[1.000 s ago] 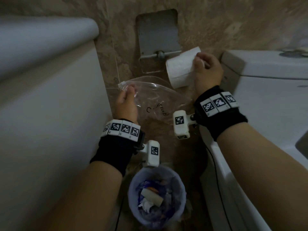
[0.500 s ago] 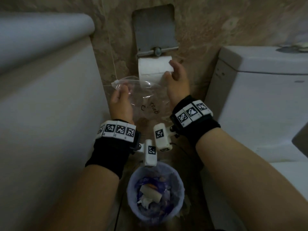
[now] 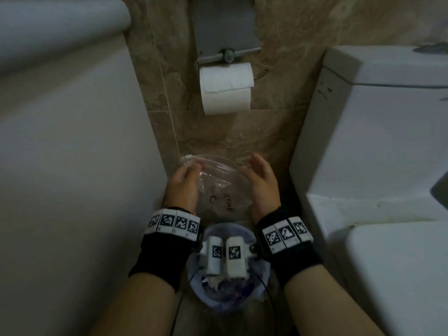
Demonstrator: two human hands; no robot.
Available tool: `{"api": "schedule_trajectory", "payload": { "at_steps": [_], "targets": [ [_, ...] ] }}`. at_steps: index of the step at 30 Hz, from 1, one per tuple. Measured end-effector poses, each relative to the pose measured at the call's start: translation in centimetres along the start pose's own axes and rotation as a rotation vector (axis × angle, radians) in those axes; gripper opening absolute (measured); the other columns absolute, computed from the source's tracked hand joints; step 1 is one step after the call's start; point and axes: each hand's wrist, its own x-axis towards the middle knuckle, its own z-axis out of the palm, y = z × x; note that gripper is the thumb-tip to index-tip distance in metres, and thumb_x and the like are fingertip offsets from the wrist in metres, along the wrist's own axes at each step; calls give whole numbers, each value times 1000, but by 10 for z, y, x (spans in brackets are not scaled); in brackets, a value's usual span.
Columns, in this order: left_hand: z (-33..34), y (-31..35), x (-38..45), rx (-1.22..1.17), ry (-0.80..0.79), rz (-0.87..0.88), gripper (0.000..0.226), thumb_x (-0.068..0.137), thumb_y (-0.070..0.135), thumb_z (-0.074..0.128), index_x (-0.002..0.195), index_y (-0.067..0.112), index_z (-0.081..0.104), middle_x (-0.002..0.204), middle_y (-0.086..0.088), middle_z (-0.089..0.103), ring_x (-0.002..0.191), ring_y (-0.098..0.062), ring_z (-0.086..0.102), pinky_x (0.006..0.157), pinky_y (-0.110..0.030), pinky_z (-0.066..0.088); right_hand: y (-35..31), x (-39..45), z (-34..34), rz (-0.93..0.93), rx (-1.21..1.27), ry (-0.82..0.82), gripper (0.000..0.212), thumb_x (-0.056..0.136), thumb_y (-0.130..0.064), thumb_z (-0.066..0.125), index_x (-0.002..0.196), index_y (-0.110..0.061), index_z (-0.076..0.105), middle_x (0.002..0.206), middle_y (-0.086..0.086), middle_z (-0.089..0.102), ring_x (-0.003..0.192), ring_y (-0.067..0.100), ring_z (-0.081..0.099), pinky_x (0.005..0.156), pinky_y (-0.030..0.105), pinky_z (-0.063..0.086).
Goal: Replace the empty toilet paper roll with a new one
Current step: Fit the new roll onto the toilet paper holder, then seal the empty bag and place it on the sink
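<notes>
Brown tiled wall (image 3: 278, 132): new roll (image 3: 226, 89) now hangs on holder (image 3: 228, 54). Right hand (image 3: 263, 183) let go, fingers apart. Left hand (image 3: 184, 187) pinches plastic bag (image 3: 218, 187). Job nearly done.

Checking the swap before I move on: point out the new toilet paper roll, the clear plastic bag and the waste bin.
new toilet paper roll (image 3: 226, 89): head view, front of the roll.
clear plastic bag (image 3: 221, 187): head view, middle of the film.
waste bin (image 3: 226, 300): head view, near rim.
</notes>
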Motion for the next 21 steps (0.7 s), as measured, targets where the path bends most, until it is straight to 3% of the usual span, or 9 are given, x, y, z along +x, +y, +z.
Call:
{"api": "schedule_trajectory", "payload": {
  "at_steps": [2,5,9,13,16,19,21],
  "targets": [
    [3,0,-3,23,-73,40,16,85,45,59,88,43,75,84,16,76,76,-2,71,74,-32,53,-4,-2,2,-78,-128,-91,59,78,-28,76,133,-33,55,136,-10,56,120,5,55,95,29,49],
    [10,2,-3,16,-146,67,18,91,29,60,88,37,76,87,12,77,81,-4,72,78,-32,56,-10,-6,7,-96,-257,-229,45,79,-26,76,122,-31,63,120,-11,66,107,3,64,87,24,54],
    [10,5,-4,-93,-250,90,20,90,10,66,90,28,74,83,10,77,77,-4,72,69,-22,57,-2,-9,1,-146,-362,-180,24,87,-12,67,108,-20,71,104,-3,73,97,11,69,85,31,55],
    [3,6,1,-14,-223,150,13,89,13,69,92,26,72,75,19,75,68,6,69,57,-8,51,-1,-1,-5,-144,-418,-144,17,84,-12,71,100,-17,74,98,0,75,94,15,70,85,35,56],
    [3,4,2,49,-179,212,14,91,18,68,91,32,71,79,15,75,73,6,68,62,-9,51,1,-1,-6,-180,-506,-150,17,86,-12,69,103,-13,75,99,2,75,95,17,69,86,35,56],
    [5,6,2,48,-118,323,14,93,19,65,93,33,67,83,23,73,79,9,67,66,-7,49,1,0,-8,-231,-571,-159,17,90,-13,65,105,-11,74,99,2,74,94,14,68,82,27,54],
    [4,8,2,45,-158,322,15,93,25,65,98,39,65,90,26,72,85,11,66,69,-6,50,0,0,-8,-226,-532,-140,16,91,-14,64,104,-13,74,98,0,74,93,12,69,81,25,54]
  ]
}}
